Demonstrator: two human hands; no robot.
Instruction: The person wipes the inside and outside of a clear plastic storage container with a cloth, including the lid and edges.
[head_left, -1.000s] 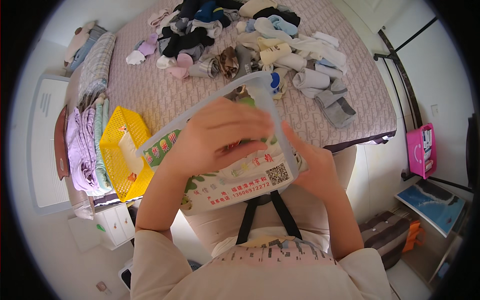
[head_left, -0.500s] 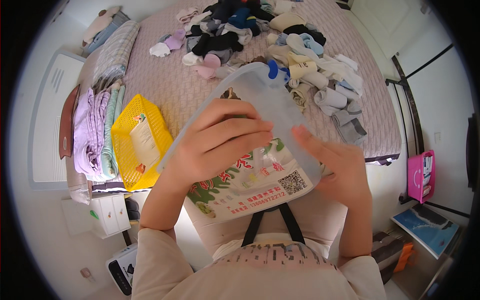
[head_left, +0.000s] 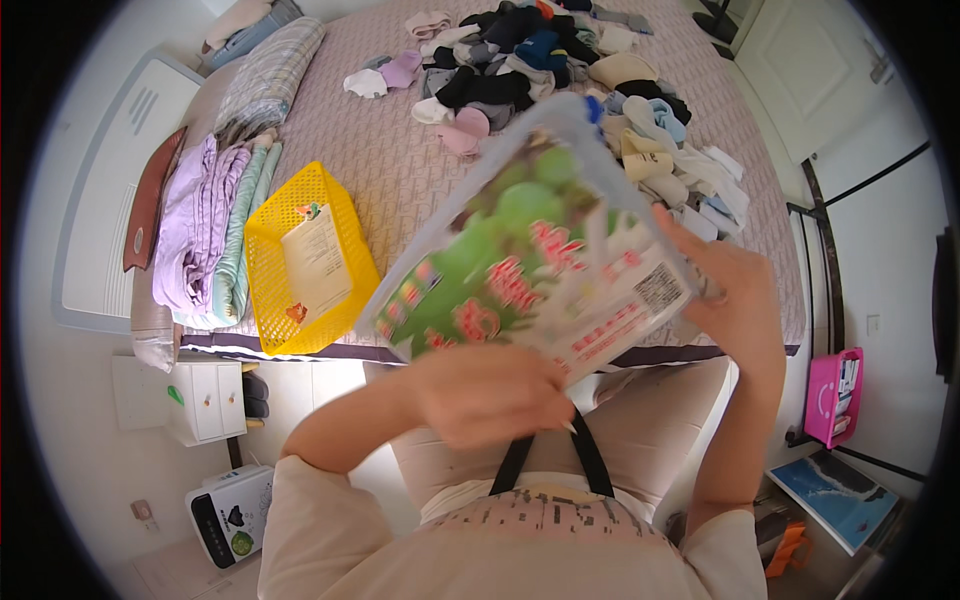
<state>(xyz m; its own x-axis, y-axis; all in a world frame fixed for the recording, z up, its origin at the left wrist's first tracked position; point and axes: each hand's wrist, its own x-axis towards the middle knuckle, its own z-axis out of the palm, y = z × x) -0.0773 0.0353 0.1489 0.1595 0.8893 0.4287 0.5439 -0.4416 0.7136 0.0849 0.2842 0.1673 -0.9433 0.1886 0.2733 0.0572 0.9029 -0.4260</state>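
Observation:
A translucent plastic storage box with a blue clip is tilted up in front of me. A printed card with green round fruit and red lettering shows across it. My right hand grips the box's right edge, its fingers against the rim. Below the box's lower edge, my left hand is curled and smeared by motion, so I cannot make out whether its fingers hold anything. Beyond the box, a heap of socks in black, grey, white and pink covers part of the bed, and the box hides some of it.
On the bed's left stand a yellow mesh basket with a card in it and folded lilac and green cloths. A white drawer cabinet sits below. At right are a pink basket and a blue picture panel.
My left hand has come down from over the card to below the box's lower edge. The box has turned and moved right, baring the printed fruit. My view has also shifted.

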